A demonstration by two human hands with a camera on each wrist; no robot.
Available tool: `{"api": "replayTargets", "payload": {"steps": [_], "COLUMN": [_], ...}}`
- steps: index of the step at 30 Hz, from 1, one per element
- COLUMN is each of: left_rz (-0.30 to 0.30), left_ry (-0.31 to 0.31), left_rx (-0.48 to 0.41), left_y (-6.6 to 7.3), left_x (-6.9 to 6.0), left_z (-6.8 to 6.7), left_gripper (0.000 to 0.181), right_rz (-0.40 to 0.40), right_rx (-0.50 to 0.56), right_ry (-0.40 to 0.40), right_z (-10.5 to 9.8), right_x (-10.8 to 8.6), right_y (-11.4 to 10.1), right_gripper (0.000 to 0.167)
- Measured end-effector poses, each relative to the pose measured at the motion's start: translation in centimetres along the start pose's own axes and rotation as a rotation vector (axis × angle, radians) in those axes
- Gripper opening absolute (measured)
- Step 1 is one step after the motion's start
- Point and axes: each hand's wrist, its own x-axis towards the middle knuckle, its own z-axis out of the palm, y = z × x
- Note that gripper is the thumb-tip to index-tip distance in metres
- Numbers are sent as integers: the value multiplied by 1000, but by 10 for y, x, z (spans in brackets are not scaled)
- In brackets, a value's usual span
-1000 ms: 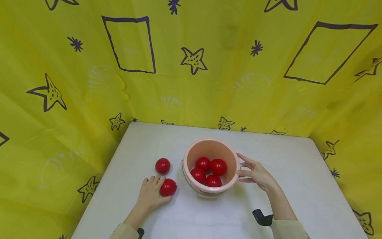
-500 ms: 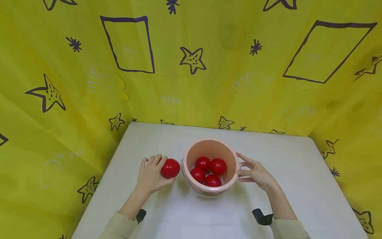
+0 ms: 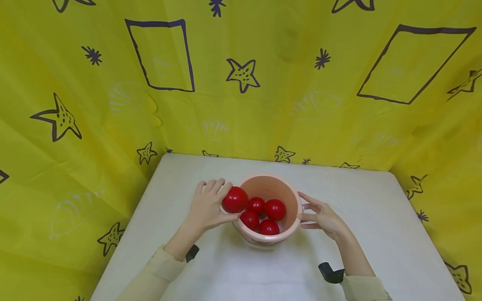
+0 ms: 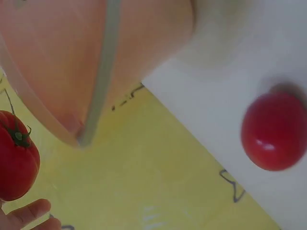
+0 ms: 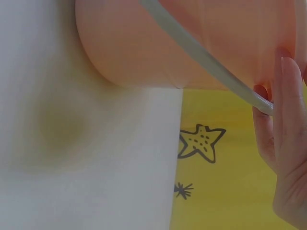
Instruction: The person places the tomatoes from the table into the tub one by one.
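Note:
My left hand (image 3: 211, 205) holds a red tomato (image 3: 235, 200) at the left rim of a pink bucket (image 3: 271, 184). In the left wrist view this tomato (image 4: 17, 165) shows its green stem beside the bucket's mouth. Several red tomatoes (image 3: 275, 210) lie inside the upright bucket. My right hand (image 3: 325, 219) touches the bucket's right side with extended, spread fingers. The right wrist view has its fingers (image 5: 290, 105) near the end of the pale bucket handle (image 5: 206, 60). Another tomato (image 4: 274, 132) rests on the table, hidden behind my left hand in the head view.
A white tabletop (image 3: 361, 200) carries the bucket. Yellow curtain (image 3: 241, 117) with drawn stars and shapes encloses its back and sides. Dark straps (image 3: 331, 274) show at both wrists.
My left hand has lifted the nearer tomato off the table and carried it up and right to the bucket's rim. The right hand and bucket have stayed in place.

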Motion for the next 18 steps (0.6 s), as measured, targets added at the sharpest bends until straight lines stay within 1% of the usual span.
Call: {"api": "replayTargets", "payload": {"steps": [5, 8, 11, 15, 18], "left_rz": [73, 108, 137, 187, 215], "left_ry": [-90, -149, -193, -245, -323], "left_rx": [4, -6, -14, 7, 8], "left_y": [19, 29, 38, 49, 57], "left_x": [15, 22, 28, 36, 39], "left_z": [6, 12, 18, 27, 34], "left_gripper": [76, 78, 79, 79, 80], "right_rz": [12, 9, 10, 15, 19], "right_rx": [3, 1, 4, 7, 4], "right_ry": [10, 3, 4, 1, 4], "right_z": [0, 0, 0, 0, 0], "right_x": [1, 1, 1, 1, 1], "right_y": [2, 3, 2, 1, 1], "right_gripper": [74, 75, 75, 75, 74]}}
